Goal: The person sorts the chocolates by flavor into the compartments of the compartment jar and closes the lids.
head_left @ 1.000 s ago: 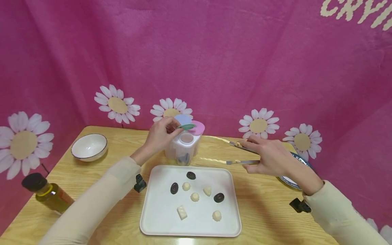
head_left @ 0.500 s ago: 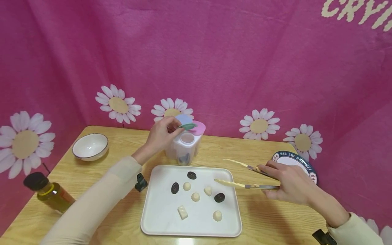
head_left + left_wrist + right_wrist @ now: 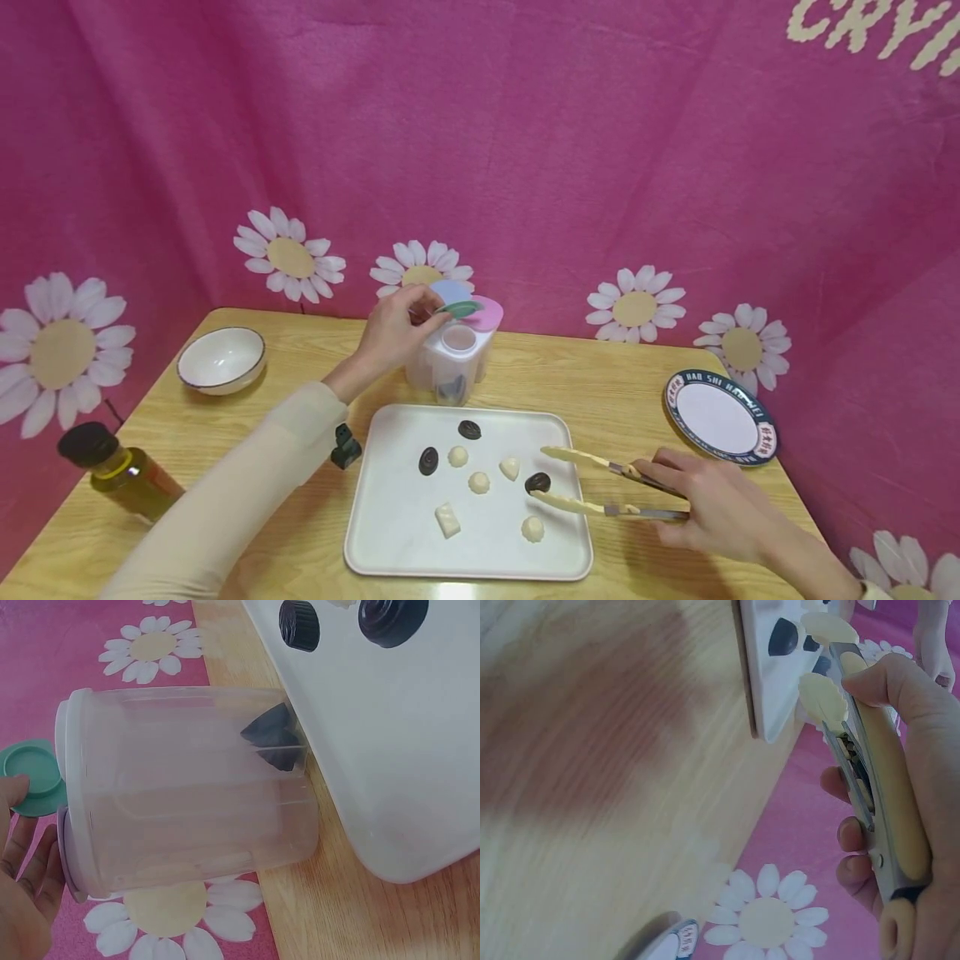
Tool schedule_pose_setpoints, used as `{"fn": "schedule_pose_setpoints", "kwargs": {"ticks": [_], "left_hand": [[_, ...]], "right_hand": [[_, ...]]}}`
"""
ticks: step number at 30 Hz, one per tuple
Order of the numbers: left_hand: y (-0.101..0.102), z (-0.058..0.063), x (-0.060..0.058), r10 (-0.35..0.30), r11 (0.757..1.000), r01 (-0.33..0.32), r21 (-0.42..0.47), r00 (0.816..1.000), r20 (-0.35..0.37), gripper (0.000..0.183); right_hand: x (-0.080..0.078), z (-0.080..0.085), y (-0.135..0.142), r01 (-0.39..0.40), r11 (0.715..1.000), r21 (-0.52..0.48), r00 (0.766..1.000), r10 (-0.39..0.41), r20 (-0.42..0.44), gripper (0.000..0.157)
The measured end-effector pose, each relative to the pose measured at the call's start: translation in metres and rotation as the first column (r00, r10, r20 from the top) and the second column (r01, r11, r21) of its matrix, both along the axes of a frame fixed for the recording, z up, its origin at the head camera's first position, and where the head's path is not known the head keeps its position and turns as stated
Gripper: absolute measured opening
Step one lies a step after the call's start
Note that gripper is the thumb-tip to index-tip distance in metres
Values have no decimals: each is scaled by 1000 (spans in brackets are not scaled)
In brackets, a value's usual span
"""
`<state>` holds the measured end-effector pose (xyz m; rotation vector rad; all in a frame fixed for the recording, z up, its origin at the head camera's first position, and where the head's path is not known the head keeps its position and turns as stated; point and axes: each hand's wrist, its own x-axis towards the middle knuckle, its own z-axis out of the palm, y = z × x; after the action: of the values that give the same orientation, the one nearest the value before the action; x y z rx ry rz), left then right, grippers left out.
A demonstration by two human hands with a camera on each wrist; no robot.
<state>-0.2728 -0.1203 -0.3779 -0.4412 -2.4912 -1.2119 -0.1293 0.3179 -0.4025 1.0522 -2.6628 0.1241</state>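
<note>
My left hand [image 3: 397, 329] pinches the raised green lid [image 3: 462, 309] of a clear plastic container [image 3: 180, 787]. Below the lid a round opening shows, and dark pieces [image 3: 274, 739] lie at the container's bottom. With my right hand [image 3: 727, 512] I grip tongs [image 3: 570, 503] with cream tips, spread apart over the right side of a white tray [image 3: 397, 525]. One lower tip overlaps a dark oval chocolate [image 3: 537, 481]; nothing is pinched between the tips. Several white chocolates, such as a ridged round one [image 3: 532, 528] and a rectangular bar [image 3: 447, 521], lie about the tray.
The container's blue lid [image 3: 450, 291] and pink lid [image 3: 487, 314] sit behind the green one. A blue-rimmed plate [image 3: 716, 417] lies at the right. At the left stand a white bowl [image 3: 222, 358] and an oil bottle [image 3: 131, 483]. A pink curtain [image 3: 480, 150] hangs behind the table.
My right hand has brought the tongs from right of the container toward me, down over the tray's right side, uncovering the plate. The left hand stays at the green lid.
</note>
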Motion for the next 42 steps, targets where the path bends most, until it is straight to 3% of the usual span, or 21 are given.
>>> {"fn": "schedule_pose_setpoints", "kwargs": {"ticks": [12,21,32,37,42], "left_hand": [[1,0,2,3,1000,-3,-2,1000,17,18],[1,-2,2,6,1000,-6,0,1000,6,18],[0,-1,0,1,1000,-1,1,1000,-5,16],[0,-1,0,-5,1000,5,6,1000,-6,16],[0,-1,-1,-4,1000,4,3,1000,2,16]], "right_hand": [[1,-18,4,-70,997,-24,997,70,-16,56],[4,-22,3,-50,999,-18,998,50,34,51],[3,-26,7,-94,993,-67,996,94,3,54],[2,-22,8,-90,991,-96,996,90,-5,54],[-8,-8,3,-80,991,-108,996,74,-57,53]]}}
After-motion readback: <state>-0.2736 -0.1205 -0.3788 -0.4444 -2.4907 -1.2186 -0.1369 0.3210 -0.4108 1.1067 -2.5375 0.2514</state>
